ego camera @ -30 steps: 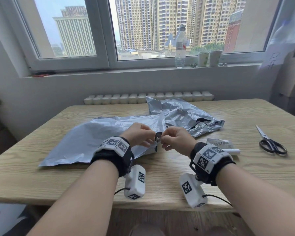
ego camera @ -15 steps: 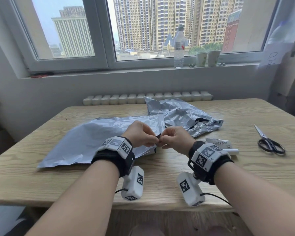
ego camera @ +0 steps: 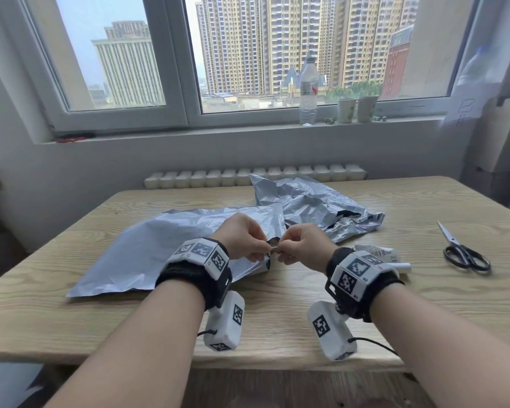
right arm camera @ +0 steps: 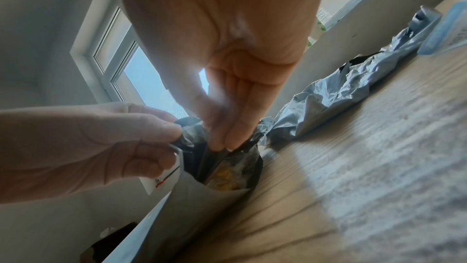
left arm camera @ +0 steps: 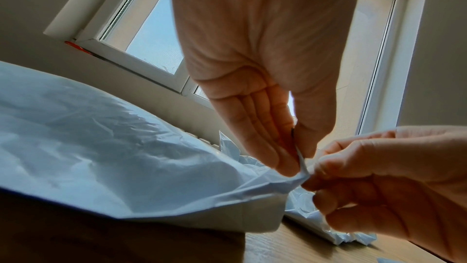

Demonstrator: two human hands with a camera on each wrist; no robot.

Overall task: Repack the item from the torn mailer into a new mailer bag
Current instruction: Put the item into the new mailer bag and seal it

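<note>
- New mailer bag [ego camera: 159, 254]: lies flat on the counter [ego camera: 277, 313], left of centre, its mouth at the right end, lifted a little between my hands. Thin grey film, black inside; I judge it light, limp and slippery, apt to crease, not to break.
- Item [right arm camera: 225, 179]: something yellowish sits inside the open mouth; I cannot tell what it is. I judge it already in the bag.
- Left hand [ego camera: 242, 241]: thumb and fingers pinch the mouth edge at its near-left lip.
- Right hand [ego camera: 300, 248]: fingertips pinch the opposite lip, just beside the left.
- Best hold, in my judgement: pinch the lip edges, where the film is doubled; the smooth flat panel would slip.
- Torn mailer [ego camera: 321, 210]: crumpled, far right of the new bag, apart from both hands.
- Scissors [ego camera: 462, 251]: near the right edge, untouched.
- Views: only the right wrist view looks into the mouth and shows the contents; the left wrist view shows the film bunched at the pinch; the head view alone gives the layout.
</note>
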